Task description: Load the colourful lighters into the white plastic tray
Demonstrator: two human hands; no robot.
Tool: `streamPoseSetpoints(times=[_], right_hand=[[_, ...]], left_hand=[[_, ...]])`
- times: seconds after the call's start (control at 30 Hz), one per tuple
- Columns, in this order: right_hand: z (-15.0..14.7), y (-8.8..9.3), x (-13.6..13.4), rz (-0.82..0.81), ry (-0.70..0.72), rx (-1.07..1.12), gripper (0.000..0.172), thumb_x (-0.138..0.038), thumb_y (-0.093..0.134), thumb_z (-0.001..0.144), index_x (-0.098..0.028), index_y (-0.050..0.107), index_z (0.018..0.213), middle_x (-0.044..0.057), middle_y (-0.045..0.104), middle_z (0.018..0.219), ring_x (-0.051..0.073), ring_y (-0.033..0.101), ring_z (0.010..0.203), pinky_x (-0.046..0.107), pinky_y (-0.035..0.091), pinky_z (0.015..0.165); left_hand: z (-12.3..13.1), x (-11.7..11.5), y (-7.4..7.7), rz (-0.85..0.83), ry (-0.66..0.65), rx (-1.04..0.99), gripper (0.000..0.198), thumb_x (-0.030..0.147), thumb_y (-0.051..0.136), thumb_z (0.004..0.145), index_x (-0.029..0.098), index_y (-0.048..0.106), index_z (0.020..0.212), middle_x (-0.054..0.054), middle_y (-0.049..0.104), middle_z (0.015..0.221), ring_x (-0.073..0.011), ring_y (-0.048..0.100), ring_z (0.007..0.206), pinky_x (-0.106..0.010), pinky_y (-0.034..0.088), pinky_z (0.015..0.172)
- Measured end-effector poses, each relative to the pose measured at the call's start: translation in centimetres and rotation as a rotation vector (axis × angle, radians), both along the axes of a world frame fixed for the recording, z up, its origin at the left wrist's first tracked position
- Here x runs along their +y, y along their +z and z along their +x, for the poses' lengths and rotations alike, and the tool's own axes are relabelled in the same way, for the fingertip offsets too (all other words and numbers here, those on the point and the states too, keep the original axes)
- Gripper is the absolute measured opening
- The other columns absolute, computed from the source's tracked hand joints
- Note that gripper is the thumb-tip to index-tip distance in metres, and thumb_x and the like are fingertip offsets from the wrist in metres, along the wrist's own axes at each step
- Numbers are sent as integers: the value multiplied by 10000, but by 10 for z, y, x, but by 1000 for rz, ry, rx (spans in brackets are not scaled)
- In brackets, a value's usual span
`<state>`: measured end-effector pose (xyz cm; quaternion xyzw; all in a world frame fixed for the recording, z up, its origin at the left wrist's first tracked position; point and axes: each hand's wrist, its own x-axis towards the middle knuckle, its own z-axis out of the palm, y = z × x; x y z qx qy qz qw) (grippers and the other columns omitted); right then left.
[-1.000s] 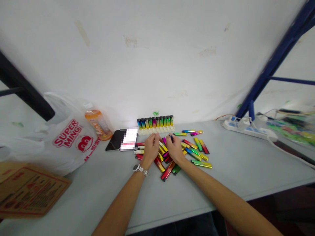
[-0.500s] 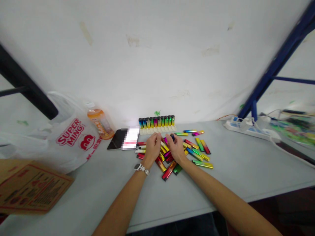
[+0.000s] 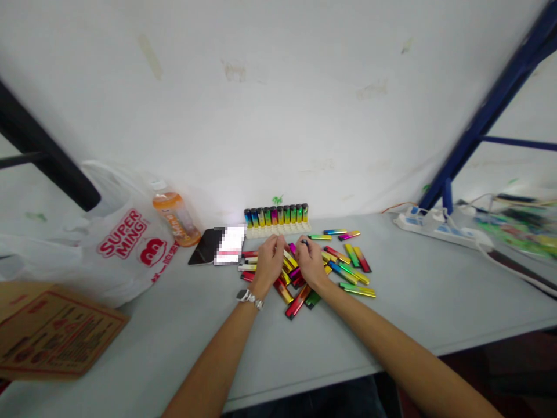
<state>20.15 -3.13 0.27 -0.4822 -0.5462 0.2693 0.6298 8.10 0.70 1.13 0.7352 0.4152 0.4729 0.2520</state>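
My left hand (image 3: 270, 258), with a metal-banded watch (image 3: 250, 298) on its wrist, is closed above the left part of a loose pile of shiny coloured lighters (image 3: 298, 303). Whatever its fingers pinch is hidden. Just to the right, my right hand (image 3: 310, 261) is closed around a lighter (image 3: 305, 241), of which only a small dark end shows. Beyond both hands, a row of lighters (image 3: 274, 216) stands upright along the back of a white slotted rack (image 3: 256, 233). More lighters lie scattered to the right of my right hand.
Left of the rack lie a dark tablet or phone (image 3: 204, 247), an orange drink bottle (image 3: 178, 219) and a white plastic bag (image 3: 126, 255). A cardboard box (image 3: 61, 334) sits at the near left. A white power strip (image 3: 439, 228) with cables lies at the right.
My right hand has turned slightly, and less of the lighter's dark end shows. The left hand has hardly moved. The rack and the pile look the same.
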Motion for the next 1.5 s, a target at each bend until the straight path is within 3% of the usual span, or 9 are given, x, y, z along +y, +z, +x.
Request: streamPoseSetpoints(times=[0.37,0.53,0.77,0.87,1.0,1.17,1.3,1.43,1.5], right_hand=[[-1,-2,3,-5,19,51,258,-306,435,870,-221,394,629,-46,367,580,124,341,565,261,292,539],[0,-1,2,-40,39,93,339,-433,490,899,-222,388,653,-50,352,586,117,334,557,252,290,513],[-1,2,-1,-73,204,291,299,-535,527,899,-254,425,891,-74,430,622,101,364,484,225,298,440],[1,3,3,-67,207,225,300,-524,577,875,-248,459,898,-61,489,656,109,443,493,241,368,454],[9,7,11,-12,131,19,274,-476,635,844,-206,590,859,5,599,784,147,548,670,280,459,601],[16,17,30,26,14,-240,251,-434,701,788,-193,699,859,16,641,755,163,548,677,305,458,653],[10,25,62,37,126,-302,243,-377,701,784,-185,707,933,28,698,801,157,611,676,294,494,659],[-5,32,99,-4,218,-294,273,-379,681,793,-181,680,981,27,699,793,145,617,579,250,473,501],[-13,35,114,14,217,-368,230,-341,676,803,-171,694,956,17,687,734,133,603,538,250,479,518]], left_hand=[[0,1,-1,17,8,18,433,388,357,985,188,555,655,-16,580,688,-147,554,696,-275,415,683],[0,0,-1,12,10,29,438,407,353,989,191,548,661,-15,577,683,-147,547,686,-275,410,672],[1,-4,5,53,-4,94,424,377,349,996,191,531,661,-17,550,700,-145,531,686,-286,402,681],[-1,-5,9,82,-12,173,381,344,370,989,195,505,665,-15,540,711,-148,521,686,-289,381,664],[-19,-8,11,97,-8,295,353,320,399,974,199,475,651,-14,531,720,-151,513,686,-287,371,652],[-51,-10,5,82,3,376,346,322,410,968,192,490,657,-23,542,756,-150,532,720,-282,388,682],[-63,-10,-1,53,1,384,338,304,407,965,187,500,662,-18,541,745,-141,524,705,-269,379,661],[-65,-10,-4,4,3,342,350,297,403,963,184,498,646,-7,518,714,-129,504,673,-257,364,633],[-66,-10,-5,-5,4,324,349,289,406,959,183,496,639,-3,510,707,-125,495,664,-256,359,631]])
